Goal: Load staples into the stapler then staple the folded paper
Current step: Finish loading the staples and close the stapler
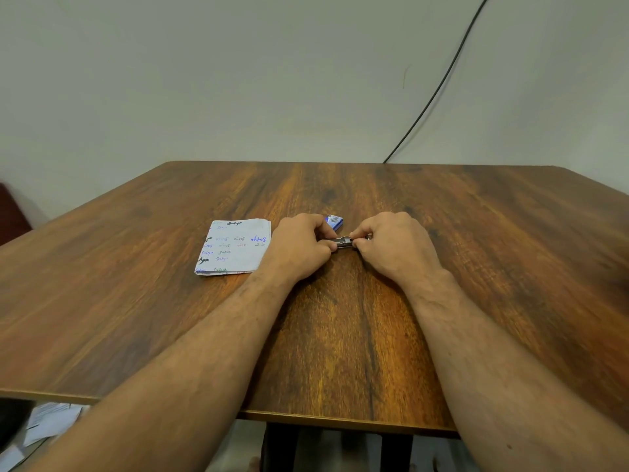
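A small metal stapler (343, 242) lies between both hands near the middle of the wooden table (340, 335). My left hand (299, 245) grips its left end with curled fingers. My right hand (396, 247) pinches its right end; a small metal part shows at the fingertips. Most of the stapler is hidden by the fingers. A small blue staple box (335, 222) sits just behind the hands. The folded paper (235, 247), white with handwriting, lies flat to the left of my left hand.
A black cable (439, 83) runs down the wall to the table's far edge. Loose papers (47, 422) lie on the floor at the lower left, beneath the near table edge.
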Action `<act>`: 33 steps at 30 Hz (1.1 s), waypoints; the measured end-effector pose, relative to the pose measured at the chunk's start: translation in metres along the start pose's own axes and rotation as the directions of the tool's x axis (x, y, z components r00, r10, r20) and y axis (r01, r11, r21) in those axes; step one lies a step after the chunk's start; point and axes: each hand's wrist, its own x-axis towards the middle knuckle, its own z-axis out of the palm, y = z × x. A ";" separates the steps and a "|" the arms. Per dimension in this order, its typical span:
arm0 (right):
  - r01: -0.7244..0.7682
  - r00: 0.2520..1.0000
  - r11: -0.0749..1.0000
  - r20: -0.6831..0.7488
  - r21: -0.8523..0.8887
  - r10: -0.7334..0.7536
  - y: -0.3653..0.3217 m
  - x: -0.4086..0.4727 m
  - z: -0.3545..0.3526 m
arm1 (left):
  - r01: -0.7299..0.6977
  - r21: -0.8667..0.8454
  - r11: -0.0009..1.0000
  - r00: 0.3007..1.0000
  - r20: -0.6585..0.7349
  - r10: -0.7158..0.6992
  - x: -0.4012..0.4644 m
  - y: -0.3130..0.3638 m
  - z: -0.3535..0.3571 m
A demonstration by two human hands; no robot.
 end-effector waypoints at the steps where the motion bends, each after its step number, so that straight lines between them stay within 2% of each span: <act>1: 0.003 1.000 1.000 -0.013 0.003 -0.003 0.000 -0.001 0.000 | 0.005 -0.002 1.000 1.000 0.000 -0.005 0.000 0.000 0.000; 4: 0.008 0.999 1.000 -0.033 -0.006 -0.009 0.000 -0.002 0.000 | 0.004 -0.002 1.000 1.000 -0.012 -0.004 0.001 0.000 0.001; 20: 0.060 0.996 0.988 0.063 0.143 -0.070 -0.003 -0.002 0.005 | -0.018 -0.073 0.997 1.000 -0.012 0.017 0.002 -0.005 0.002; 33: 0.055 0.997 0.981 0.050 0.185 -0.065 -0.002 0.000 0.008 | -0.023 -0.154 0.988 1.000 -0.019 0.020 0.000 -0.005 0.002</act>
